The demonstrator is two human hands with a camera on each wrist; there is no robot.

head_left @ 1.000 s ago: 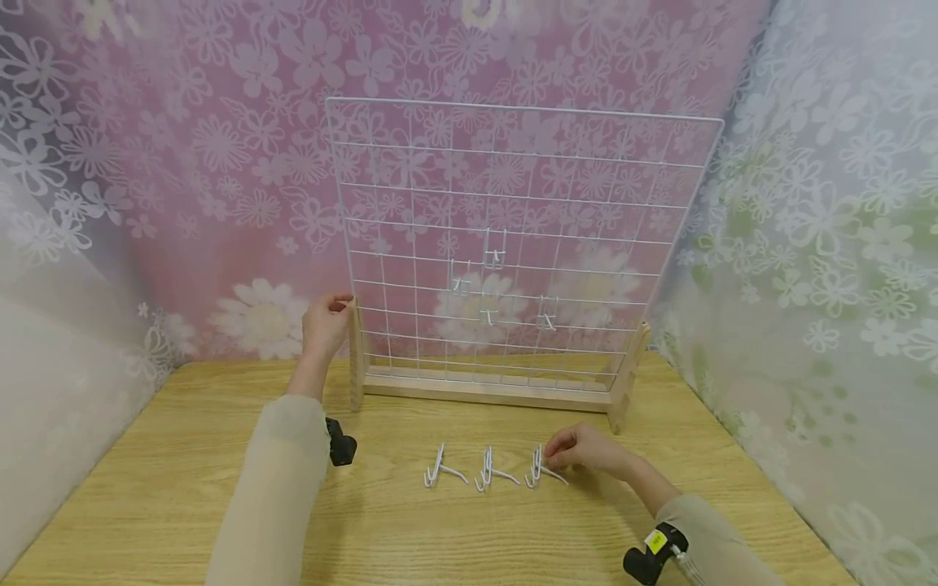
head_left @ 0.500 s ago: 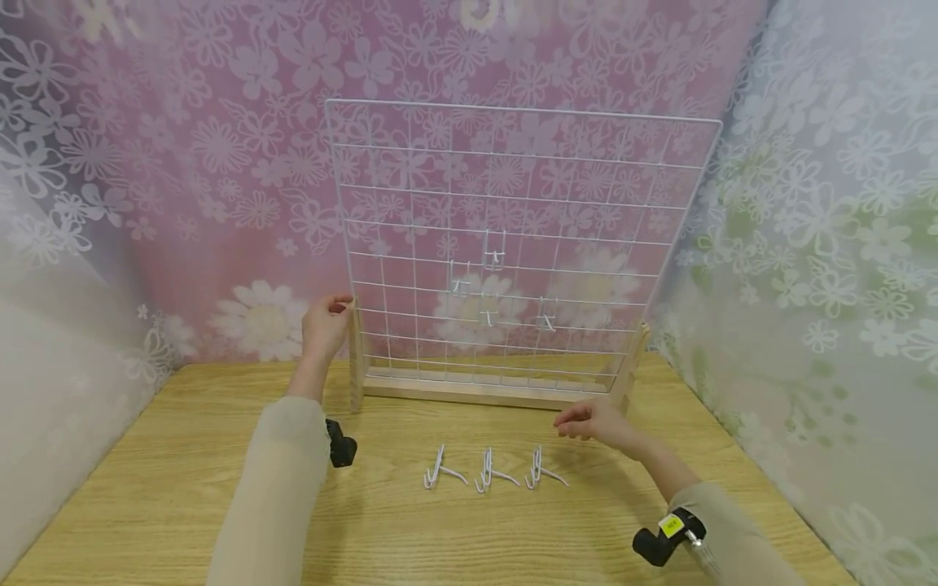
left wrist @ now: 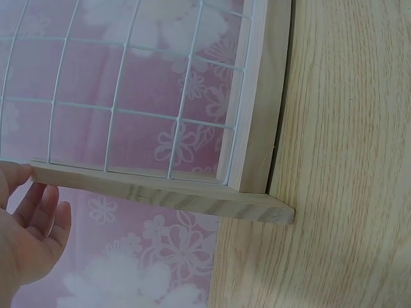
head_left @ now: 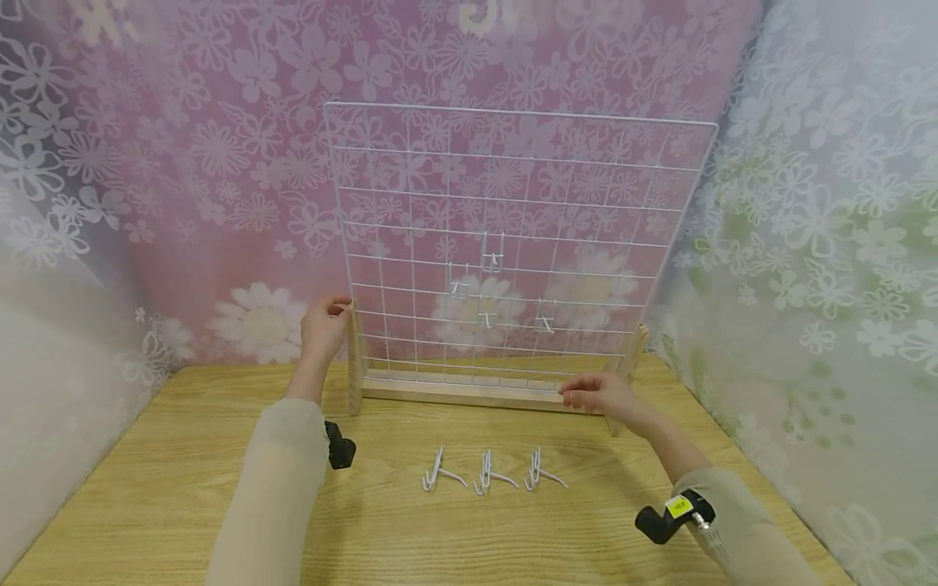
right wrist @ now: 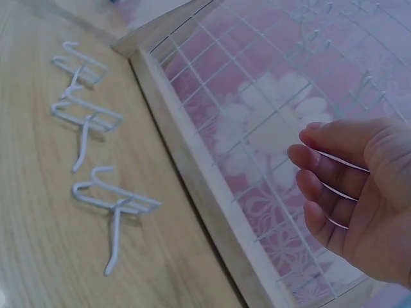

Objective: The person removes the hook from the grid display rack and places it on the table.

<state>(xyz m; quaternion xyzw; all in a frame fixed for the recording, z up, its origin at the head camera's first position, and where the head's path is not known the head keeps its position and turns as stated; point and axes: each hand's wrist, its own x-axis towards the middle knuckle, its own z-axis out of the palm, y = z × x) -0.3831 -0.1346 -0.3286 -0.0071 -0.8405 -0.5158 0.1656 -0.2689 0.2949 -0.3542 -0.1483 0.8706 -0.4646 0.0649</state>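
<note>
A white wire grid panel (head_left: 513, 113) stands upright in a wooden stand (head_left: 454, 394). My left hand (head_left: 322, 330) holds the top of the stand's left post (left wrist: 115, 190), thumb on one side and fingers on the other in the left wrist view. In front of the stand, three white wire display hooks lie in a row: a left one (head_left: 437, 468), a middle one (head_left: 487, 468) and a right one (head_left: 538, 466). My right hand (head_left: 604, 399) hovers before the stand's lower bar, fingers loosely bent with nothing between them (right wrist: 359, 192).
Several similar hooks hang on the grid, among them an upper one (head_left: 493, 262) and a lower right one (head_left: 545, 323). The wood-grain table (head_left: 410, 537) is bounded by flowered cloth behind (head_left: 220, 203) and at the right (head_left: 821, 244).
My right hand has left the rightmost hook and moved up and away toward the stand's lower bar, carrying nothing. That hook stays on the table. My left hand keeps its place on the post.
</note>
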